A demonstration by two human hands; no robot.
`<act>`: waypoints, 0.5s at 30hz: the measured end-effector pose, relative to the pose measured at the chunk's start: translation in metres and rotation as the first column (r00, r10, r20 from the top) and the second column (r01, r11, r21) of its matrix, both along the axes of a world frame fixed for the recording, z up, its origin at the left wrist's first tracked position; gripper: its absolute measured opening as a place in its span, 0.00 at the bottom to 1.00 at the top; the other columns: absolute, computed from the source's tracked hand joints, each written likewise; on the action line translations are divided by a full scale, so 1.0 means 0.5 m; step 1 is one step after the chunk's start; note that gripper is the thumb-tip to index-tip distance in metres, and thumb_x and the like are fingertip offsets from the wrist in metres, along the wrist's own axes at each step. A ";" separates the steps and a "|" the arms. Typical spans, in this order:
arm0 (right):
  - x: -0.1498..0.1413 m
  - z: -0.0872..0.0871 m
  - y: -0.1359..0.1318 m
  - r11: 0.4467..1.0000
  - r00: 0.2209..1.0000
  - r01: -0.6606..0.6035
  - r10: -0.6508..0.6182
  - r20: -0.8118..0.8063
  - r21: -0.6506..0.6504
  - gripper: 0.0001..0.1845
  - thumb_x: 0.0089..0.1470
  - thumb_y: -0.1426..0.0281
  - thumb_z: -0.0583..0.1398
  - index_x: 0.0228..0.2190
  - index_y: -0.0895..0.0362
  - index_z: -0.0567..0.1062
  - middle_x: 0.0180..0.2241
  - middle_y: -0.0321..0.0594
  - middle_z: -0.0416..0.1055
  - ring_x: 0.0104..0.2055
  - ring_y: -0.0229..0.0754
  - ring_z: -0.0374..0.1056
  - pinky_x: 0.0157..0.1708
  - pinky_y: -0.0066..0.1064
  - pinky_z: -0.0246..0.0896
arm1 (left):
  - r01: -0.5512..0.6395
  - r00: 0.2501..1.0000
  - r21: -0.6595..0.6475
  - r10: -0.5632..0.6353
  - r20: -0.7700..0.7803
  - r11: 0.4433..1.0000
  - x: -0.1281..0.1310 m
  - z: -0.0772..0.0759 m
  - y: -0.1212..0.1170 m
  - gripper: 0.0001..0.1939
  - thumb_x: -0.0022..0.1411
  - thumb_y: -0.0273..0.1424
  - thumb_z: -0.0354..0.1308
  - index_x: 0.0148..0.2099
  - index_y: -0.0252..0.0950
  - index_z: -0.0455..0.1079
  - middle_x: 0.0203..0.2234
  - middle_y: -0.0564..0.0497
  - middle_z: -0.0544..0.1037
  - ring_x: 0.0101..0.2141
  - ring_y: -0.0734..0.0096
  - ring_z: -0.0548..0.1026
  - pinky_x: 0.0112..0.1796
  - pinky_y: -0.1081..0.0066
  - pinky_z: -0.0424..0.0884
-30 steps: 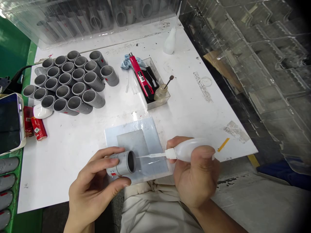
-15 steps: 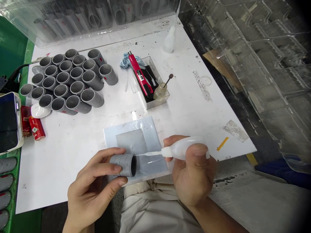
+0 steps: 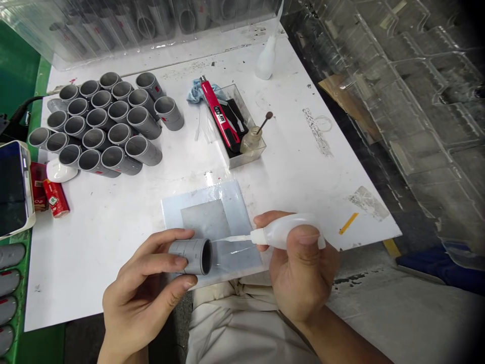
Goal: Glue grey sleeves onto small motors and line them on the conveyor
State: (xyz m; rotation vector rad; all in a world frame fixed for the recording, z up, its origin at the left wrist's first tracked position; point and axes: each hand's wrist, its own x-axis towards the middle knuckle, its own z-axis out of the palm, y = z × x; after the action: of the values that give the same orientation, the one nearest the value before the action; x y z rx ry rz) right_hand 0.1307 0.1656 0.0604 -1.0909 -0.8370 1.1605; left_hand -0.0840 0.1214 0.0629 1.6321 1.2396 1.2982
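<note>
My left hand (image 3: 147, 288) grips a short grey tube (image 3: 188, 256) on its side, thumb below and fingers over the top, its dark open end facing right. My right hand (image 3: 303, 273) is wrapped around a white squeeze bottle (image 3: 286, 230) with a thin nozzle (image 3: 235, 238) pointing left. The nozzle's fine tip lies by the upper rim of the tube; whether it touches cannot be made out. Beneath both lies a light blue cloth (image 3: 238, 202) with a grey square sheet (image 3: 204, 217) on it.
Several upright grey tubes (image 3: 97, 119) cluster at left. A clear box (image 3: 252, 156) holds a red pen-like tool (image 3: 220, 116) and a small glass jar (image 3: 250, 141). Another squeeze bottle (image 3: 265, 60) stands behind. A phone (image 3: 15, 187) is at the left edge; clear trays (image 3: 413, 101) are at right.
The tube in my left hand has shifted slightly left, while the bottle stays almost in place. The view has moved a little.
</note>
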 end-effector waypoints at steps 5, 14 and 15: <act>0.002 -0.004 -0.002 1.000 1.000 -0.016 0.016 0.013 0.006 0.19 0.73 0.56 0.62 0.37 0.52 0.88 0.33 0.39 0.83 0.29 0.42 0.74 0.27 0.36 0.70 | -0.013 1.000 0.003 0.013 0.007 1.000 -0.002 0.001 0.000 0.21 0.61 0.09 0.67 0.50 0.36 0.79 0.50 0.47 0.85 0.56 0.58 0.82 0.51 0.64 0.81; 0.007 -0.004 0.002 0.999 0.999 -0.038 0.038 0.003 0.037 0.16 0.71 0.57 0.64 0.36 0.49 0.88 0.30 0.38 0.82 0.26 0.44 0.74 0.23 0.37 0.68 | 0.003 1.000 0.042 -0.003 0.006 0.999 -0.004 -0.001 0.003 0.22 0.58 0.06 0.66 0.49 0.32 0.79 0.51 0.44 0.85 0.56 0.56 0.82 0.49 0.65 0.82; 0.007 -0.003 0.002 0.999 0.999 -0.043 0.043 0.002 0.029 0.16 0.71 0.56 0.64 0.36 0.49 0.88 0.30 0.39 0.82 0.26 0.44 0.74 0.23 0.38 0.68 | 0.000 1.000 0.042 0.000 0.008 0.999 -0.003 0.000 0.004 0.22 0.58 0.06 0.66 0.49 0.32 0.79 0.50 0.45 0.85 0.56 0.56 0.82 0.49 0.65 0.82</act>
State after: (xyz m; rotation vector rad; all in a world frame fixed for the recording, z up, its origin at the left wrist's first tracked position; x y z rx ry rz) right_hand 0.1344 0.1665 0.0589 -1.0545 -0.8796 1.1806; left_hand -0.0856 0.1233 0.0627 1.6551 1.2150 1.3374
